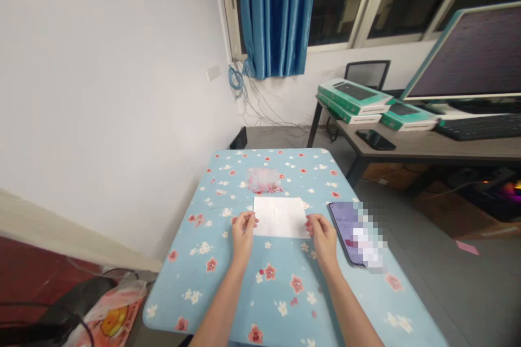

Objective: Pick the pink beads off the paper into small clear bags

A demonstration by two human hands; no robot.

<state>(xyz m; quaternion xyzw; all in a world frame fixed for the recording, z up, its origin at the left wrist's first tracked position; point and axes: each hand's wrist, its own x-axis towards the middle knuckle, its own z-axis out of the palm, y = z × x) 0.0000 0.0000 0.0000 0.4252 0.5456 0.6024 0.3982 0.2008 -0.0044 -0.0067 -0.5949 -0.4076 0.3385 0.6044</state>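
A white rectangular sheet of paper [279,218] with a faint crease near its middle lies low over the flowered blue tablecloth. At its left edge, my left hand [243,230] has its fingers curled in a pinch on the sheet. My right hand [322,232] pinches the opposite edge in the same way, thumb and fingers bent together. Just beyond the sheet rests a clear plastic bag [264,179] with small pink and red pieces, too small to name. To the right of my right hand is a phone [345,233], its screen lit and partly pixelated.
The small table's blue flowered cover [228,303] has rounded corners. A white wall [122,92] runs along the left. At the right stands a desk [407,143] with green keyboard boxes [354,97], a dark phone [375,139] and a monitor [472,54]. Plastic bags [116,314] sit lower left.
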